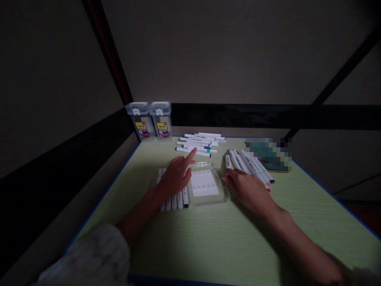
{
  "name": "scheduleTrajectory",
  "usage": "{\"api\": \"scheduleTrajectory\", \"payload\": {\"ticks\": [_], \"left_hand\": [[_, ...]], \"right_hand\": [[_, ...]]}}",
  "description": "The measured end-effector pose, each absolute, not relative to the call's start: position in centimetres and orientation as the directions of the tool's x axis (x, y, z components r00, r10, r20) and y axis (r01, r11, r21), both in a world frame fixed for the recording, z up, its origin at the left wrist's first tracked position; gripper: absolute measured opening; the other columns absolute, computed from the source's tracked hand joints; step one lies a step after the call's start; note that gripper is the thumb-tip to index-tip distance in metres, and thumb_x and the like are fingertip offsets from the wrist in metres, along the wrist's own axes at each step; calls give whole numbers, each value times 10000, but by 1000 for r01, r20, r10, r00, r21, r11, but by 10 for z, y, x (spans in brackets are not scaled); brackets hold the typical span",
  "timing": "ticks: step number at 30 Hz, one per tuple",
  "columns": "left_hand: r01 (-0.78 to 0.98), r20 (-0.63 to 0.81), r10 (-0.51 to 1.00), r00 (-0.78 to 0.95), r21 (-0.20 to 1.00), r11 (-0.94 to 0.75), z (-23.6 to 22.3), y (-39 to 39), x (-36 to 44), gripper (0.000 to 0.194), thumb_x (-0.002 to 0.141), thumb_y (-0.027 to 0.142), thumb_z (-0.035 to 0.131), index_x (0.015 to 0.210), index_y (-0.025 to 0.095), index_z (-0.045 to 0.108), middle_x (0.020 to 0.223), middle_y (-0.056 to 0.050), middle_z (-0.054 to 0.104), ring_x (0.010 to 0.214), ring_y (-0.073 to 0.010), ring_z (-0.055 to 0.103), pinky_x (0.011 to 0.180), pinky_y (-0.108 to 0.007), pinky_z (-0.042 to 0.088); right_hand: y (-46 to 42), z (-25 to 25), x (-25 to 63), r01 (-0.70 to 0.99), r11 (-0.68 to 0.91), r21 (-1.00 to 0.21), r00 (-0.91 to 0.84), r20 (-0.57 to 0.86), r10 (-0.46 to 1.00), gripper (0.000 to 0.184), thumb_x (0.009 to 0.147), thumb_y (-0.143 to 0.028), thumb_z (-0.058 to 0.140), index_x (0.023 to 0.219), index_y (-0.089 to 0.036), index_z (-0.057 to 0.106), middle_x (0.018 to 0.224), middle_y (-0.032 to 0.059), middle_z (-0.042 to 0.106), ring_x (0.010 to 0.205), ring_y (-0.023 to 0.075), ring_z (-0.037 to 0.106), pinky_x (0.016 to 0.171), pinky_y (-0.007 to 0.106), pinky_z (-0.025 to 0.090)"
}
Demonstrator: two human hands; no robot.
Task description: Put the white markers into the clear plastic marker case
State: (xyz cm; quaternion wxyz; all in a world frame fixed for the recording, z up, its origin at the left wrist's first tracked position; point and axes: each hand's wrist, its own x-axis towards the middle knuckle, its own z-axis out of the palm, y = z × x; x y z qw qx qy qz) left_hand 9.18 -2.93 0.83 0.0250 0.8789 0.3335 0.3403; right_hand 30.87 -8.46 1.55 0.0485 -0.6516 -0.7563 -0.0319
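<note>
My left hand (176, 174) hovers over an open clear plastic case, fingers apart and index finger stretched toward the markers at the back. Beneath it, a row of white markers (180, 200) fills the case's left half, partly hidden by the hand. The case's right half (224, 197) lies flat with a white printed card (204, 182) in it. Just right of that, my right hand (245, 186) is closed, its fingertips on the lower end of a white marker (228, 161). Thicker-looking white markers (250, 163) with coloured ends lie beside and beyond this hand.
Several slim white markers (198, 140) with blue, green and pink ends lie loosely at the back. Two lidded clear plastic boxes (163, 123) with yellow labels stand at the back left corner. A blurred green flat item (268, 153) lies at the back right. The table has blue edges.
</note>
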Motion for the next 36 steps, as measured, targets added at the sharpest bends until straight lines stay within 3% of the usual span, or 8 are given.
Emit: {"api": "scheduleTrajectory", "payload": {"ticks": [11, 20, 36], "left_hand": [[571, 545, 622, 562, 289, -769, 8, -30, 92, 638, 757, 63, 414, 1333, 202, 175, 1017, -54, 604, 961, -180, 515, 887, -396, 391], [567, 524, 622, 582, 286, -772, 9, -32, 91, 625, 764, 72, 410, 1327, 226, 185, 1030, -47, 598, 967, -179, 518, 881, -403, 396], [597, 467, 640, 611, 260, -759, 6, -30, 90, 451, 770, 104, 425, 1215, 163, 380, 1026, -65, 606, 974, -188, 515, 885, -400, 400]], "right_hand": [[-86, 15, 311, 989, 146, -21, -146, 27, 989, 395, 881, -455, 266, 962, -171, 529, 901, 95, 584, 735, 213, 608, 499, 266, 354], [-90, 17, 309, 993, 122, -11, -121, 20, 992, 425, 876, -481, 249, 993, -184, 529, 890, 95, 627, 739, 242, 619, 517, 285, 378], [-92, 24, 307, 1000, 9, 28, -9, -11, 1000, 490, 862, -520, 220, 968, -205, 580, 760, 124, 655, 718, 263, 622, 530, 314, 383]]}}
